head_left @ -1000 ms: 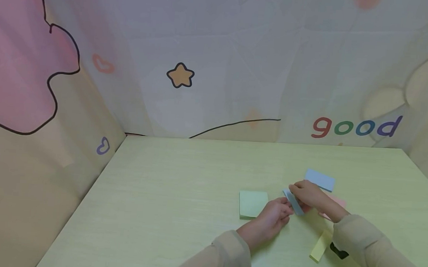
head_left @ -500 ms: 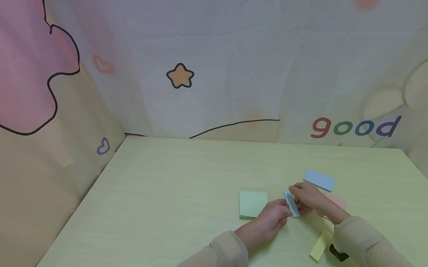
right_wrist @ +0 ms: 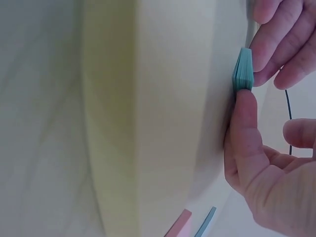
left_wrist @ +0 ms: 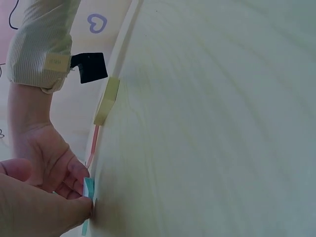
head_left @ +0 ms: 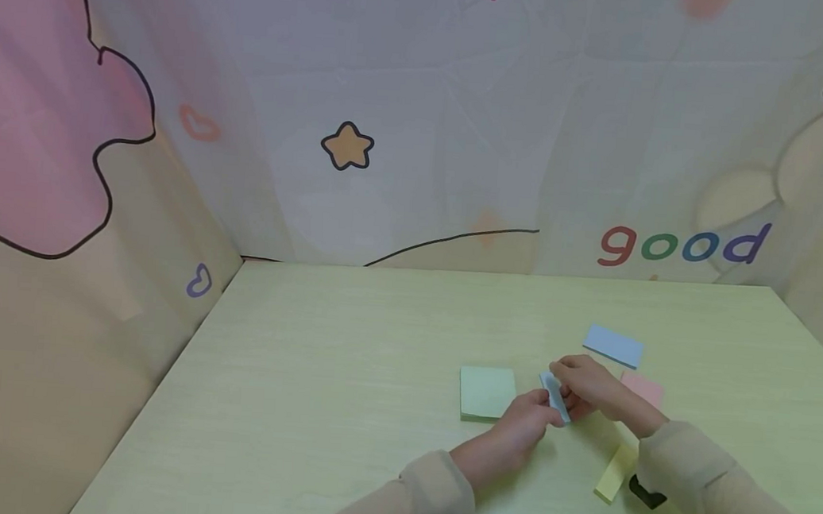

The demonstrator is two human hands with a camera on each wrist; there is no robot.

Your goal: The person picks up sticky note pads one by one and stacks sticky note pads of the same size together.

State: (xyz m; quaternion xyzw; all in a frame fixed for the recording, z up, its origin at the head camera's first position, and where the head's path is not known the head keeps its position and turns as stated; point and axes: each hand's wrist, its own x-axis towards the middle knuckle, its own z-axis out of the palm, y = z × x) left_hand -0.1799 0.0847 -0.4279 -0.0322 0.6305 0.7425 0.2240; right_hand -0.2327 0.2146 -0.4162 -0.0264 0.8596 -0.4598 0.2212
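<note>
Between the two hands is a narrow light-blue sticky note pad [head_left: 555,398], raised at a slant near the table's right half. My left hand [head_left: 514,427] pinches its near end with thumb and fingers. At the far end, my right hand [head_left: 592,385] grips it from the right side. The right wrist view shows the layered sheet edges of the pad [right_wrist: 243,70], with fingertips on both ends. In the left wrist view the left thumb partly covers the pad [left_wrist: 88,187]. A square green sticky note pad [head_left: 486,391] lies left of the hands.
Behind the right hand lies a blue sticky note pad [head_left: 613,346]. A pink pad [head_left: 642,389] sits by the right wrist, partly hidden. Nearer the person is a narrow yellow pad [head_left: 613,476], beside the right sleeve. A printed cloth [head_left: 417,170] backs the table.
Both hands have shifted slightly left and toward the person with the blue pad. The left thumb now lies over the pad's near end. The other pads stay put.
</note>
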